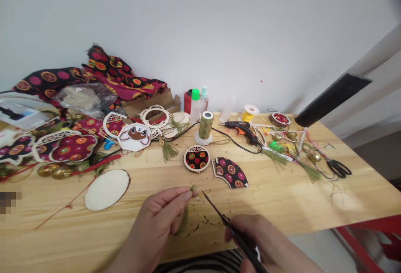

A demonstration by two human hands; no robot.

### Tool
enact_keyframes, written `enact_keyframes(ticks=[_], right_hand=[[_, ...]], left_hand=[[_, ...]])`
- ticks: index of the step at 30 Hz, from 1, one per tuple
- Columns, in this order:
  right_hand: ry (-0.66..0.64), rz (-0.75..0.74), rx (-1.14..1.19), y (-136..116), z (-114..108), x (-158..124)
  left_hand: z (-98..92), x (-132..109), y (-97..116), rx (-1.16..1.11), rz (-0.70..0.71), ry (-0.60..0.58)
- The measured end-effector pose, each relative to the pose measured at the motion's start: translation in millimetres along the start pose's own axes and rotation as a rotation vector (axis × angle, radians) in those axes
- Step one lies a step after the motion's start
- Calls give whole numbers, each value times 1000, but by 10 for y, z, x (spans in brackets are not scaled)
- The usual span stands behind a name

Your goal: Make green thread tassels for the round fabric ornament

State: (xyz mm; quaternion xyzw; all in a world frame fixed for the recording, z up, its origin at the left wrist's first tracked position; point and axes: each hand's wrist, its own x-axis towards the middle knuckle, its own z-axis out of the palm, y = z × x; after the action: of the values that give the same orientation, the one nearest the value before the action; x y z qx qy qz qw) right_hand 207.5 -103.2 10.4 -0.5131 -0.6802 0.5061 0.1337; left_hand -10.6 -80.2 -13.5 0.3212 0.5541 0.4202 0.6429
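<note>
My left hand (163, 212) pinches a small olive-green tassel (184, 218) by its top, low over the near edge of the wooden table (313, 206). Its threads hang down under my fingers. My right hand (260, 239) grips a pair of thin black scissors (219, 212). Their point reaches up and left to just beside the tassel's top. Bits of cut thread lie on the wood between my hands. Just beyond them lie a round ornament (196, 158) and a fan-shaped ornament (231, 172), both covered in dark patterned cloth.
A spool of olive thread (206, 125), a glue gun (242, 129), yellow cord (249, 113), bottles (196, 104) and black scissors (336, 167) lie farther back. Patterned cloth (119, 77), wooden frames and several ornaments crowd the left. A white oval piece (107, 189) lies near left.
</note>
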Motion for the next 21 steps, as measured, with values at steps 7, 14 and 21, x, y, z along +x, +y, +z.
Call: enact_keyframes(ticks=[7, 14, 21], right_hand=[[-71, 47, -41, -157, 11, 86], [-59, 63, -20, -310, -4, 127], [-70, 81, 214, -320, 75, 129]], left_hand=[[14, -26, -4, 114, 20, -20], [-24, -14, -37, 120, 6, -54], [-31, -17, -38, 185, 24, -73]])
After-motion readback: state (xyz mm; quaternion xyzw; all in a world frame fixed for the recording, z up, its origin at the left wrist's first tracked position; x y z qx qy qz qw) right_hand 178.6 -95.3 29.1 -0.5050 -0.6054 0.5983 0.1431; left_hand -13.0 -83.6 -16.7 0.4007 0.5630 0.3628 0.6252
